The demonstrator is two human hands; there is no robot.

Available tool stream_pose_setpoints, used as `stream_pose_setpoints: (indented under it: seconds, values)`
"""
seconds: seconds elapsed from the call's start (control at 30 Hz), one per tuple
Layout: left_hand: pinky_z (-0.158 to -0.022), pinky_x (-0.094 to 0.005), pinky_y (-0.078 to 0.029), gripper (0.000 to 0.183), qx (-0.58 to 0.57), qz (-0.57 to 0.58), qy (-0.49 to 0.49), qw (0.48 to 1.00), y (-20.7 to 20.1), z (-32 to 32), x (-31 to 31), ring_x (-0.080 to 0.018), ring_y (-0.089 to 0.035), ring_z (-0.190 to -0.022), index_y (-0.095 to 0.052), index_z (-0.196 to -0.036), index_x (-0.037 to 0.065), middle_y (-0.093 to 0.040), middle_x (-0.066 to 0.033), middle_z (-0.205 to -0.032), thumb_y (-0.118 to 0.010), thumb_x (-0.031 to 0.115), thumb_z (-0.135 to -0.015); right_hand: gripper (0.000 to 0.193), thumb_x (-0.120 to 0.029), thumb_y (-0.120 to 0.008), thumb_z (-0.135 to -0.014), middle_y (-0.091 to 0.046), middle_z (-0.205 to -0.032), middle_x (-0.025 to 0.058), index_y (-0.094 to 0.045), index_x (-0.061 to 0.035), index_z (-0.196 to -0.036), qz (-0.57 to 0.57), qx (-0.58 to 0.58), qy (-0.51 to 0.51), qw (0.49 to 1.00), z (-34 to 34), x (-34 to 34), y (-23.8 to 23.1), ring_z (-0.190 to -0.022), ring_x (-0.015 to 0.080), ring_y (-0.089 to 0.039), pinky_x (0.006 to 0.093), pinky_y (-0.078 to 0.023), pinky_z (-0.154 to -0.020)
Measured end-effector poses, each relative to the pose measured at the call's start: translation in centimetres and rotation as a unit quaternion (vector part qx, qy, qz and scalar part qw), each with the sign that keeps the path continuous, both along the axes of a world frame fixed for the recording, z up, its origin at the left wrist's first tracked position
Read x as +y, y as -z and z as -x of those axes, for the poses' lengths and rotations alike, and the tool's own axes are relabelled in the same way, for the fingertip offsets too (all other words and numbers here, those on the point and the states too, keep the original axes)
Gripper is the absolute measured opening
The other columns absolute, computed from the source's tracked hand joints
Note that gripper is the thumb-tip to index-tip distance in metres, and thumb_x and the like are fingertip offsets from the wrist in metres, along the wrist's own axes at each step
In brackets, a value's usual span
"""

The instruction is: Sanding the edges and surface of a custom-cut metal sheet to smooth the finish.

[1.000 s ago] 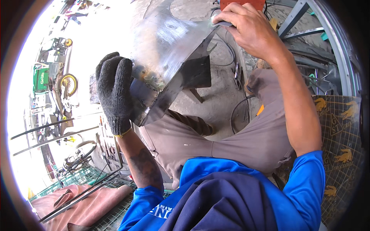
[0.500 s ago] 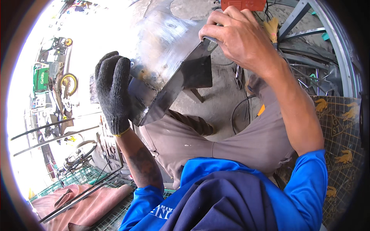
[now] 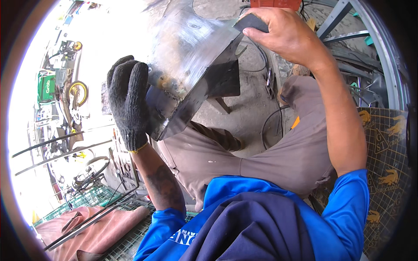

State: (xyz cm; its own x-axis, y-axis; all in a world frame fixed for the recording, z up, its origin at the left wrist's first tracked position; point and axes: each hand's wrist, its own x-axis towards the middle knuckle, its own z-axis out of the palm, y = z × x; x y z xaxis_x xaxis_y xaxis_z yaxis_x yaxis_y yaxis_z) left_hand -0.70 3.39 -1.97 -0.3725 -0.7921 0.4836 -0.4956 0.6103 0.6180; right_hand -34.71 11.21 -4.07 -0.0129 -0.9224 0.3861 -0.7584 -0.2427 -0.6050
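A welded sheet-metal part (image 3: 191, 48), bright and brushed on top with brown heat stains, is tilted above my knees. My left hand (image 3: 128, 95), in a dark grey knit glove, grips its left edge, beside a dark bent piece and a rough weld seam; the fingertips are partly out of sight behind the metal. My bare right hand (image 3: 289, 37) pinches a folded piece of dark sandpaper (image 3: 253, 22) between thumb and fingers, at the part's far right corner. A dark flat plate (image 3: 226, 80) shows under the part.
An orange-red machine (image 3: 275, 3) stands on the floor ahead, with cables nearby. Metal frame bars (image 3: 335, 19) and a straw brush (image 3: 311, 24) are at the right. A patterned board (image 3: 383, 174) lies lower right; a reddish cloth (image 3: 100, 230) covers green mesh lower left.
My right hand has shifted a little to the right and turned, so the sandpaper's dark face now shows. My left hand and the metal part have barely moved.
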Motion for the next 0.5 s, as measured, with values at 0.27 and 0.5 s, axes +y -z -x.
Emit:
stream_pose_setpoints:
  seconds: [0.27,0.5]
  values:
    - [-0.101,-0.0398,-0.048,0.025,-0.032,0.023,0.011,0.999,-0.2,0.1,-0.1,-0.0292,-0.062,-0.116,-0.072,-0.111,-0.003,-0.065,-0.0184,-0.127,-0.072,0.019,-0.100,0.024,-0.018,-0.071,-0.097,-0.071,-0.094,0.0193,-0.069,-0.0010,-0.114,0.054,0.094,-0.026,0.994,-2.1,-0.2,0.2,-0.089,0.0391,-0.070,0.0465,-0.054,-0.081]
    - [-0.103,-0.0413,-0.047,0.024,-0.077,0.099,0.050,0.991,-0.2,-0.2,-0.5,-0.0312,-0.061,-0.118,-0.072,-0.109,-0.004,-0.066,-0.0193,-0.124,-0.073,0.018,-0.098,0.022,-0.012,-0.071,-0.096,-0.072,-0.102,0.0197,-0.070,0.0035,-0.111,0.077,0.160,-0.040,0.983,-3.6,0.4,0.3,-0.096,0.0402,-0.070,0.0473,-0.056,-0.087]
